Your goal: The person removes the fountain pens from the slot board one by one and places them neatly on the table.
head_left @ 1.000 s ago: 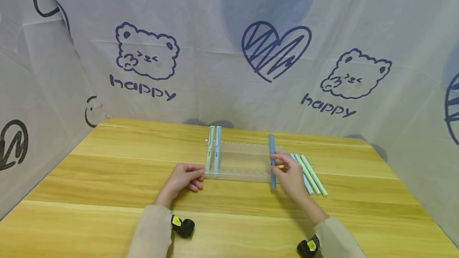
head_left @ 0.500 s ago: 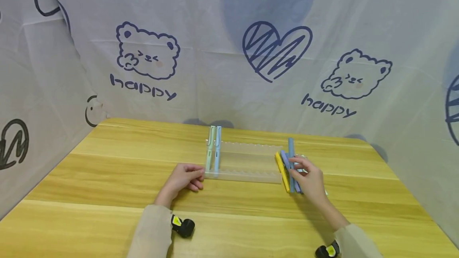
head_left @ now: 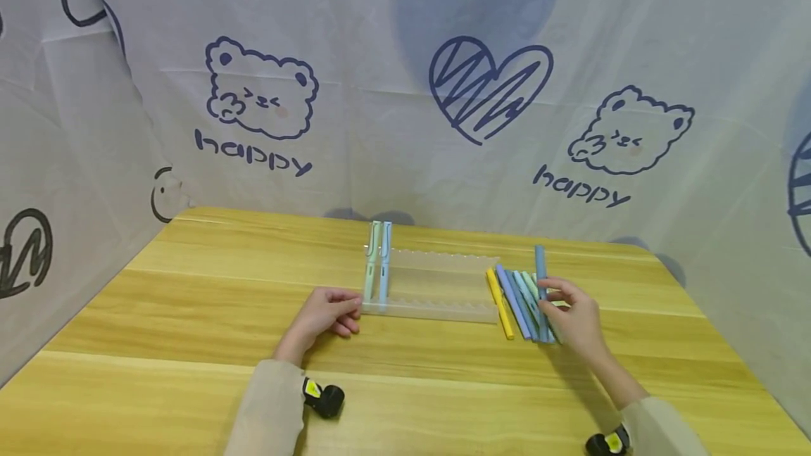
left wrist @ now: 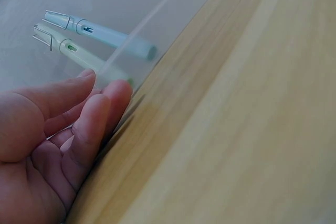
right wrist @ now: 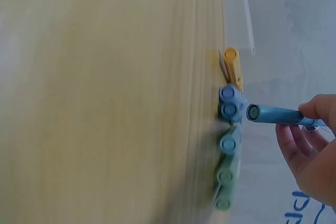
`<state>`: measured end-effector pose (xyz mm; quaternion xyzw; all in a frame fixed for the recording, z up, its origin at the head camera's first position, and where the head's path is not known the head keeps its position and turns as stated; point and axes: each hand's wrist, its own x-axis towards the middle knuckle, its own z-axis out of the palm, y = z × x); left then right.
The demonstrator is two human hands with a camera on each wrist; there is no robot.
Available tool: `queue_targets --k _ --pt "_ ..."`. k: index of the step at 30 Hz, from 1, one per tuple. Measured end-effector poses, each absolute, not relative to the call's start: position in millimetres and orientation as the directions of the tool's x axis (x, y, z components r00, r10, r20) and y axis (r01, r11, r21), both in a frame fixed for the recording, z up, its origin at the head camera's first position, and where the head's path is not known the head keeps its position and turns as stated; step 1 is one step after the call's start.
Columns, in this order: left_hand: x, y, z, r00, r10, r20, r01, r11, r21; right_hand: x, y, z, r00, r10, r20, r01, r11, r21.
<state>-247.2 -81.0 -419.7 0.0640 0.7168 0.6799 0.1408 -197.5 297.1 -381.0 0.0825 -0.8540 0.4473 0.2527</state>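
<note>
Cloth backdrop, printed with bears and hearts, stands behind a wood-grain table. On it, a clear rack carries two pens side by side at its left end: green pen outermost, then light-blue pen. Left hand: position as a second ago, fingers pinching the rack's near left corner. Right hand: shifted. It was at the rack's right end; it is now farther right, above the loose pens lying beside the rack. Its fingers pinch a blue pen, held apart from those below (gap visible in the right wrist view). Judgement: carrying distance to the rack has grown; racked pens remain two.
</note>
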Motion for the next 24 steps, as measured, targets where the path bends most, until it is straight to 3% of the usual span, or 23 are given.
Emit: queue_targets --k 16,24 --pt "-247 -81 -420 -0.953 0.277 -0.121 -0.105 0.074 0.992 -201 330 -378 -0.974 0.063 0.218 -0.132 0.625 -0.769" --pt "-246 -81 -418 -0.953 0.276 -0.122 -0.105 0.076 0.992 -204 343 -373 -0.980 0.060 0.191 -0.100 0.679 -0.727"
